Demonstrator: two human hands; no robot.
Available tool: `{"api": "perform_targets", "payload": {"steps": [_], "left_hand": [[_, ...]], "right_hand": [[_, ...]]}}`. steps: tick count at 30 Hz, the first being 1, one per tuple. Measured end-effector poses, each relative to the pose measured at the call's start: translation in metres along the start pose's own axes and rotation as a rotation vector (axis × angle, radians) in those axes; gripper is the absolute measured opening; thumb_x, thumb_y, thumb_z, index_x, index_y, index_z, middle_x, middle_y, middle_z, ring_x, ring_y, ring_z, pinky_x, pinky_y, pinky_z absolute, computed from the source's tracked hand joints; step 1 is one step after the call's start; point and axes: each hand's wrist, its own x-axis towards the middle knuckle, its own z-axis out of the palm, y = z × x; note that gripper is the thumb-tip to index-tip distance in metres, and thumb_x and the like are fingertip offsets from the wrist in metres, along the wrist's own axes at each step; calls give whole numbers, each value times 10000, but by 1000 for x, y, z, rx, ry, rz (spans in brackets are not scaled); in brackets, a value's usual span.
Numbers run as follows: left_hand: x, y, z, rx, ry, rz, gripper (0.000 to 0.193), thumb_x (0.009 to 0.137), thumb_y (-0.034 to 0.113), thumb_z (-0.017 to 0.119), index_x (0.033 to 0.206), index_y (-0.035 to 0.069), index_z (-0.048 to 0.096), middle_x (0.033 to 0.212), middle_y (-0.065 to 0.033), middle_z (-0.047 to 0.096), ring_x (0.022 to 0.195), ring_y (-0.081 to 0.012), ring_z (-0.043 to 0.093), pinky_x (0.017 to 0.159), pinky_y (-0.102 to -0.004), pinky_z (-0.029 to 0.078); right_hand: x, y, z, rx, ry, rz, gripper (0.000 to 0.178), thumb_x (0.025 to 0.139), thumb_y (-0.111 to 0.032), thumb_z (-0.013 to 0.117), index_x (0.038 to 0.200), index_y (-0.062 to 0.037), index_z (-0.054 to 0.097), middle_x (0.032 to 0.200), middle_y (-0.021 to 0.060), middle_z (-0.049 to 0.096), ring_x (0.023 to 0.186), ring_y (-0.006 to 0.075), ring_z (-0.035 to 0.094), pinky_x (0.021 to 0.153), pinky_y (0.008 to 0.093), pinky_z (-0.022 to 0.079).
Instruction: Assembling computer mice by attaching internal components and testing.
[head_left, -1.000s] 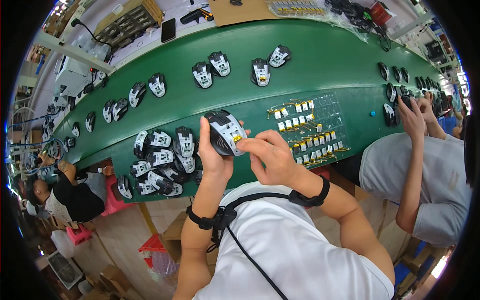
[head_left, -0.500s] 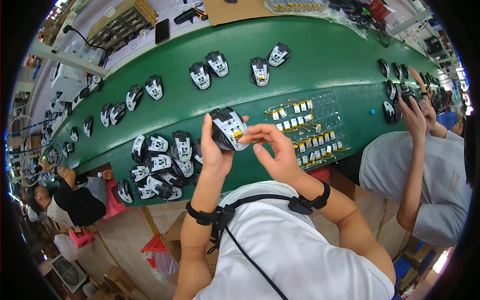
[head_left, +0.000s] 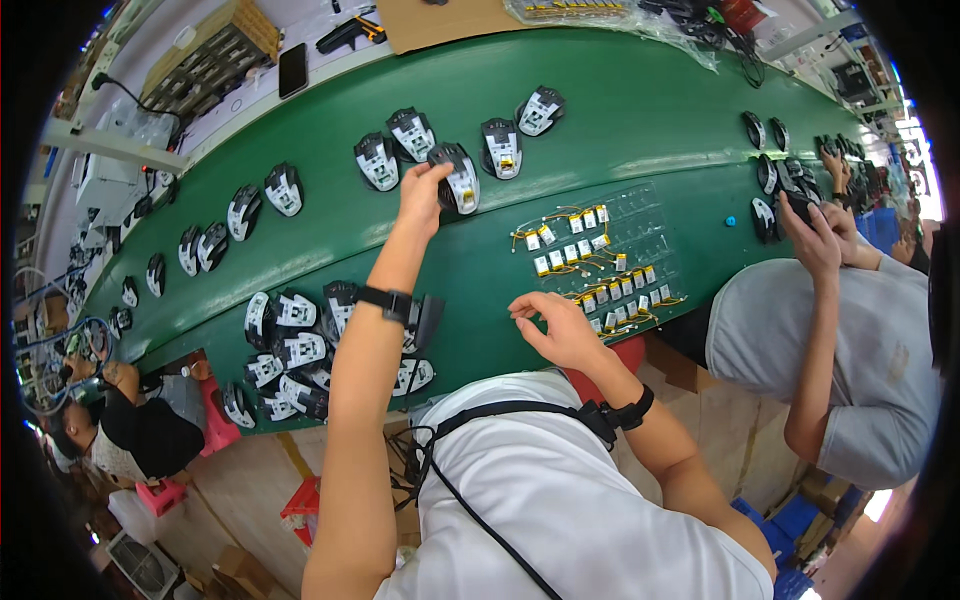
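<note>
The left hand [head_left: 420, 193] reaches far across the green counter [head_left: 640, 120], fingers closed on a black-and-white computer-mouse shell [head_left: 456, 178], while the right hand [head_left: 560, 330] hovers half-open, empty, beside the clear tray of small yellow-wired parts [head_left: 600, 255].

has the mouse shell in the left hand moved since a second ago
Yes. The mouse shell in the left hand went from near the chest out across the green belt, away from the parts tray.

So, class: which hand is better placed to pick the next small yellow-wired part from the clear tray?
The right hand: it hovers at the clear plastic tray's near edge. The left hand is stretched far out, gripping a black-and-white mouse shell.
</note>
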Motion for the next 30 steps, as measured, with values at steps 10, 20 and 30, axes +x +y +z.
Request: {"api": "perform_targets", "payload": {"steps": [10, 20, 30], "left_hand": [[61, 3, 22, 1521, 241, 1139, 308, 794, 302, 687, 954, 40, 665, 971, -121, 557, 930, -318, 525, 798, -429, 432], [87, 22, -5, 1659, 547, 585, 995, 683, 538, 734, 1335, -101, 339, 1342, -239, 433, 1306, -379, 337, 1073, -471, 233], [62, 39, -39, 1330, 319, 947, 848, 686, 140, 761, 1379, -16, 298, 1226, -203, 510, 1198, -313, 474, 1040, -405, 345]], "right_hand": [[13, 54, -17, -79, 328, 121, 163, 788, -56, 625, 948, -25, 631, 858, 127, 651, 789, 277, 636, 727, 359, 508], [102, 74, 24, -454, 353, -151, 208, 721, -65, 710, 906, -95, 622, 877, 71, 556, 884, 289, 563, 727, 387, 496], [88, 62, 16, -95, 514, -22, 60, 839, -68, 644, 885, -33, 627, 831, 62, 660, 772, 177, 618, 723, 288, 478]]}}
